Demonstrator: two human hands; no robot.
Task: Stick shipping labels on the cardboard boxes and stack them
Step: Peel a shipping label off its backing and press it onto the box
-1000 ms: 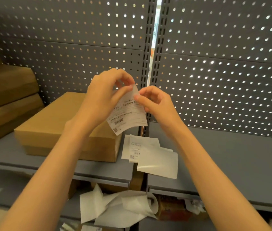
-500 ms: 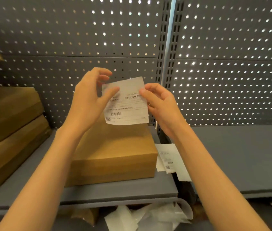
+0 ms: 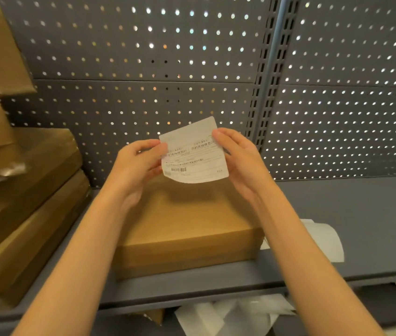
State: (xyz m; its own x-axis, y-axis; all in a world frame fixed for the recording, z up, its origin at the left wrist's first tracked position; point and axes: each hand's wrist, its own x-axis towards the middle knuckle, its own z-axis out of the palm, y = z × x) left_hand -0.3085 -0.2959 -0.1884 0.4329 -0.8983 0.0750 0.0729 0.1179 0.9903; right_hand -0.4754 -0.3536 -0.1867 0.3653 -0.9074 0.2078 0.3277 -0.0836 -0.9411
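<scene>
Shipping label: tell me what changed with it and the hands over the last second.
The shipping label went from tilted beside the cardboard box to held flat over its top. The left hand shifted from the label's top corner to pinching its left edge. The right hand stayed pinching the right edge. The box, the stacked boxes and the loose backing sheets stayed put on the shelf.

1. Two bare forearms reach up from the lower corners of the head view, with no sleeve showing on either one.
2. The left hand is bare: no glove, ring or watch can be seen on it or at its wrist.
3. The right hand is bare in the same way, wrist uncovered.
4. The visible fingernails are short and plain.
</scene>
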